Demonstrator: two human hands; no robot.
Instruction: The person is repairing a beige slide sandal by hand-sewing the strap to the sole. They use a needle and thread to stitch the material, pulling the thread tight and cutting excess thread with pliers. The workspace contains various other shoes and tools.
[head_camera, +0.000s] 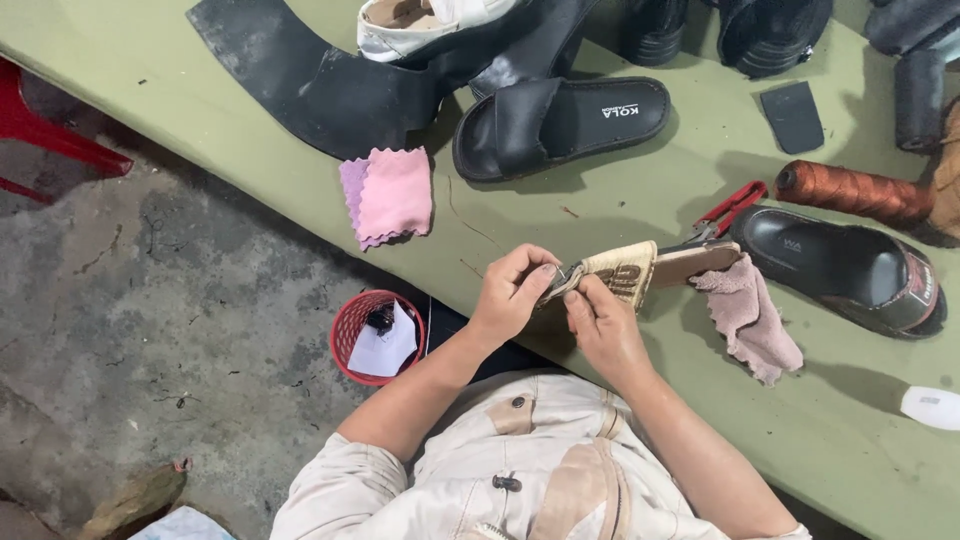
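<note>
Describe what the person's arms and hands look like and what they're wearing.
Both hands, left hand and right hand, are bare: no gloves, rings or watch visible. The forearms are bare too. A cream jacket with dark buttons has its sleeves pushed up to about the elbows.

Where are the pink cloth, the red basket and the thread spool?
pink cloth (392, 195), head view, middle of the folded top layer.
red basket (346, 322), head view, left side of its rim.
thread spool (855, 190), head view, middle of the wound brown thread.
</note>
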